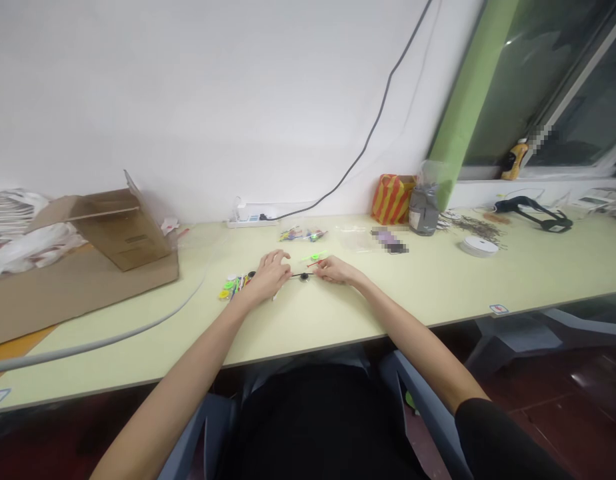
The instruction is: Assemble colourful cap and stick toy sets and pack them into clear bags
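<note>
My left hand [271,275] rests on the pale green table [338,313], fingers curled and pinched on the left end of a small black piece with a round middle [303,276]. My right hand [334,269] is closed on the piece's right end and seems to hold a thin red stick [313,264]. Just left of my left hand lies a small pile of bright plastic parts [234,285], green, yellow and red. A loose green part [315,256] lies just beyond my hands.
An open cardboard box [119,227] stands at the left on flat cardboard, with white bags beside it. A power strip [252,215] and black cable run along the wall. More coloured parts [303,234], a striped bag [393,198], a jar [423,209] and a tape roll [479,245] lie farther back.
</note>
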Motion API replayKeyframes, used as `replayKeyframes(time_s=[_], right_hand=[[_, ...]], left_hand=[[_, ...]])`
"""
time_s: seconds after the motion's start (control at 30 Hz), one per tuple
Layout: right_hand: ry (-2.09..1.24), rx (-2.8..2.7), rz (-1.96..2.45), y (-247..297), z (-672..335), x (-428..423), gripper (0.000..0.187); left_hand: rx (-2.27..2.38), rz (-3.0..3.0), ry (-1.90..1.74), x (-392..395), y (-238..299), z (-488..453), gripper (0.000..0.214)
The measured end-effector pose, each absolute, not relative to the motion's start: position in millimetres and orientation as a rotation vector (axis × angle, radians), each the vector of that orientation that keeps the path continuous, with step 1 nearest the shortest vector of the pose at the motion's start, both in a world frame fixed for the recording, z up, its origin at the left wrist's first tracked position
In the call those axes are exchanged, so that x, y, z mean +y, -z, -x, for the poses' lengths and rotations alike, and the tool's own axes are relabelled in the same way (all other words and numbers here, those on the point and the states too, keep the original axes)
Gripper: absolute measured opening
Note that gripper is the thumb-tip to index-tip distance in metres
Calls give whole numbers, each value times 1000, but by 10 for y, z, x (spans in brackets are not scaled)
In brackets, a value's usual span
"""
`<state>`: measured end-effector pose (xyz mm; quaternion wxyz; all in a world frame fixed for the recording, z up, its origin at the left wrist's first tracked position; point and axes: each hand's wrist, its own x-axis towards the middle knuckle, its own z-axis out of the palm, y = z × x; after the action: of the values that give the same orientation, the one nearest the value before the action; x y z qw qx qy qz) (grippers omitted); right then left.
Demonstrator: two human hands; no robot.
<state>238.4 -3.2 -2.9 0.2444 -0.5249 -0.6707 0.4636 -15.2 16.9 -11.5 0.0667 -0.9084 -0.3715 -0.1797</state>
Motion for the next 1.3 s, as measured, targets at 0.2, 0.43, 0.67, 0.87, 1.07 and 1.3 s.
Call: replayKeyframes(time_s=[0.2,0.43,0.67,0.87,1.07,1.3], right_hand=[[-1095,-1947,1455,-16,-2344,-33,30],[-1024,-2009,1456,3,-2313,17,22],[-1155,-1926,1370,44,-2364,42,25],[-1261,-1879,1268,47,-2411,15,33],[-1317,-1846,1193,11,-2398,-44,38],[-1412,-1769,1100,-42,-2369,-86,31]], left_hand=[[-1098,2706,506,139,79,92,30],[-1044,2708,501,34,-24,8,30],[-1068,2758,584,53,5,34,29],[-1078,2716,576,65,13,85,29],[-1076,2715,581,56,23,107,32],[-1086,2740,632,56,13,107,33]])
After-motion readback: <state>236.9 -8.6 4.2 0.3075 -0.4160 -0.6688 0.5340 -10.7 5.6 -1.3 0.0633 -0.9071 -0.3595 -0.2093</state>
